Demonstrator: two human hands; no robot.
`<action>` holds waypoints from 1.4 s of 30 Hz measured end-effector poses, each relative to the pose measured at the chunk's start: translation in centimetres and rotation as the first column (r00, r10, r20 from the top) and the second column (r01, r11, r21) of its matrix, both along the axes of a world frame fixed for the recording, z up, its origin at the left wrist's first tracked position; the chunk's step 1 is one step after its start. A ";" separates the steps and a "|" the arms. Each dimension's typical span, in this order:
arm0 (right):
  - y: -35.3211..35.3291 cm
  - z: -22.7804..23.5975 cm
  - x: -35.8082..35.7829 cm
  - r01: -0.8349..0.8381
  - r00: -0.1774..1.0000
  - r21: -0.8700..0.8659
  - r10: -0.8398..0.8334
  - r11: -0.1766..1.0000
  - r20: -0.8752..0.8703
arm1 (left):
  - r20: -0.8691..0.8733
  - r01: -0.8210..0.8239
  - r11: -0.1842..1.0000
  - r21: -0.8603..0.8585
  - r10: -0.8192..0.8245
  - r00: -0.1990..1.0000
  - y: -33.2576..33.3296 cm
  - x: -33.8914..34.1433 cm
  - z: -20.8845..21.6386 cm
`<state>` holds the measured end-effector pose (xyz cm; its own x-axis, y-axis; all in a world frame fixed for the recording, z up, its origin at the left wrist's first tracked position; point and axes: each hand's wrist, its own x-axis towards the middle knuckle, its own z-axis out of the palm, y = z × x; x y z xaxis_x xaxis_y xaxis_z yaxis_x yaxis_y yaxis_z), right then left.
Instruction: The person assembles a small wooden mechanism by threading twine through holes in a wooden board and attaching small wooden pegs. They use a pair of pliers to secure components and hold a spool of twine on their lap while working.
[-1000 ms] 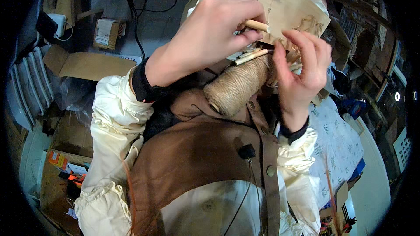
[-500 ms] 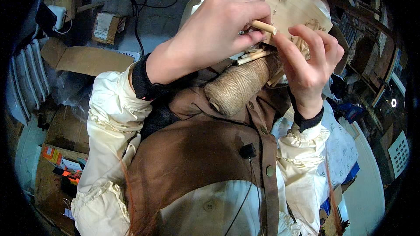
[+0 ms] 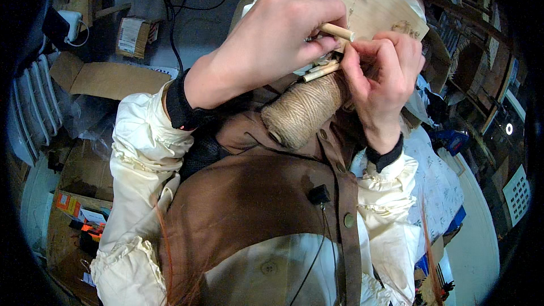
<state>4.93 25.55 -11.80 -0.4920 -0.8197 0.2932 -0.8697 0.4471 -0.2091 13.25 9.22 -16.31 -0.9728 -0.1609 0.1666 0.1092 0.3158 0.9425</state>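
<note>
A short wooden dowel (image 3: 338, 31) is pinched in my left hand (image 3: 286, 31), its pale cut end pointing right. Close beside that end is my right hand (image 3: 388, 73), thumb and index fingertips pressed together; whatever lies between them is too small to make out. Under both hands, a spool of brown twine (image 3: 306, 110) rests tilted in my lap against the brown garment. More short dowels (image 3: 322, 72) lie against the spool's far side, partly covered by my right hand. Beyond them is a light wooden board (image 3: 379, 5) with small brown twine-like scraps (image 3: 402, 26) on it.
An open cardboard box (image 3: 107, 79) stands at the left, next to a white radiator (image 3: 42, 90). A smaller carton (image 3: 133, 37) and black cables (image 3: 175, 28) are on the floor ahead. Cluttered wooden shelving (image 3: 481, 56) runs along the right.
My right hand has moved slightly left, and its spread fingers have closed into a pinch by the dowel's end. My left hand keeps its hold on the dowel.
</note>
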 end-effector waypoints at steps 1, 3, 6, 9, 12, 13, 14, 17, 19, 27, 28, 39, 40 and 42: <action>0.0 -0.2 0.5 0.068 0.997 -0.008 -0.067 0.998 0.047 | 0.006 0.004 1.000 -0.012 -0.004 1.000 -0.1 0.0 0.1; -0.2 -0.6 1.4 0.211 0.969 -0.007 -0.208 0.977 0.134 | 0.019 0.013 0.999 -0.036 -0.013 1.000 -0.2 0.0 0.3; -0.7 -0.8 2.3 0.345 0.918 0.016 -0.341 0.938 0.201 | 0.021 0.009 1.000 -0.013 -0.008 1.000 -0.1 0.0 0.2; -1.0 -0.9 2.9 0.416 0.883 0.026 -0.411 0.909 0.228 | 0.013 -0.012 0.999 -0.032 0.012 1.000 0.0 -0.1 0.0; -0.9 -0.8 2.7 0.393 0.899 0.037 -0.392 0.919 0.195 | 0.049 0.009 1.000 0.013 -0.010 0.999 0.0 0.0 0.2; -0.8 -0.6 2.6 0.364 0.910 0.047 -0.366 0.930 0.193 | 0.037 0.010 1.000 0.013 -0.011 0.999 -0.1 0.0 0.2; -0.7 -0.4 2.4 0.334 0.921 0.056 -0.339 0.941 0.191 | 0.025 0.010 1.000 0.012 -0.010 1.000 -0.1 0.0 0.2; -0.1 0.7 0.9 0.155 0.965 0.004 -0.152 0.988 0.213 | 0.015 0.013 0.999 0.029 -0.013 1.000 -0.1 0.1 0.2; 0.7 1.6 -0.5 -0.010 0.987 0.011 0.009 1.000 0.159 | 0.018 0.017 0.999 0.042 -0.018 1.000 0.0 0.1 0.1; 0.5 2.3 -3.2 -0.323 0.933 0.185 0.346 0.928 -0.104 | 0.033 0.043 0.999 0.003 -0.043 0.999 -0.3 0.1 0.5; 0.4 2.4 -3.3 -0.353 0.918 0.186 0.378 0.917 -0.119 | 0.035 0.041 0.999 -0.001 -0.041 0.999 -0.3 0.1 0.5; -0.5 2.7 -4.6 -0.535 0.818 0.218 0.565 0.816 -0.106 | 0.037 0.028 1.000 0.012 -0.028 0.999 -0.1 0.0 0.3; -0.4 2.7 -4.6 -0.537 0.814 0.221 0.569 0.814 -0.116 | 0.044 0.027 0.999 0.018 -0.028 0.999 -0.1 0.0 0.3; -0.4 2.7 -4.5 -0.539 0.809 0.230 0.574 0.811 -0.128 | 0.057 0.027 0.999 0.030 -0.029 0.998 0.0 0.0 0.2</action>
<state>0.38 25.18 -9.11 0.1125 -0.9811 0.1571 -0.9936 -0.1120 0.0120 13.21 9.24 -16.12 -0.9849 -0.1373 0.1058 0.0628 0.2859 0.9562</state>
